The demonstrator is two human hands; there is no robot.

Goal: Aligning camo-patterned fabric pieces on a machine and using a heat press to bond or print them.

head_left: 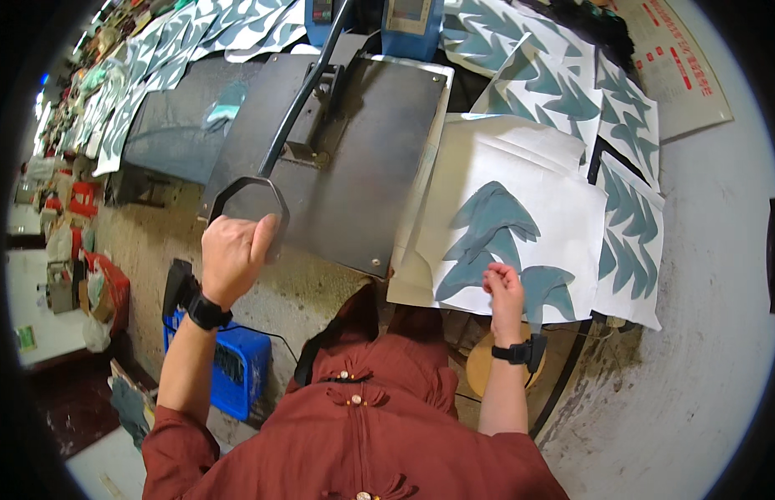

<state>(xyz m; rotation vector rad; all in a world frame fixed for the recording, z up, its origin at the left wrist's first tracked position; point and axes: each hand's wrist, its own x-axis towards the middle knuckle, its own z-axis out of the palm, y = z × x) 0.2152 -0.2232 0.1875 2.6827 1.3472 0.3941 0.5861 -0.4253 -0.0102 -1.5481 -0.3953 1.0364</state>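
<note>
My left hand (233, 254) is wrapped round the black angular loop handle (262, 187) at the end of the heat press's long lever. Beside it lies the press's dark flat plate (366, 167), with screws at its corners. On the right, my right hand (505, 296) is closed, fingers curled, over a white sheet (562, 187). Whether anything sits between those fingers I cannot make out. Just left of them, grey-green curved fabric pieces (487, 221) overlap in a small heap on the sheet. Another grey-green piece (547, 287) lies right of the hand, at the sheet's near edge.
More white sheets bearing grey-green shapes (629, 221) spread to the right and far side. A dark board (179, 129) carries a pale green scrap (227, 104) left of the press. Below are a blue plastic crate (252, 367) and a round wooden stool (479, 367).
</note>
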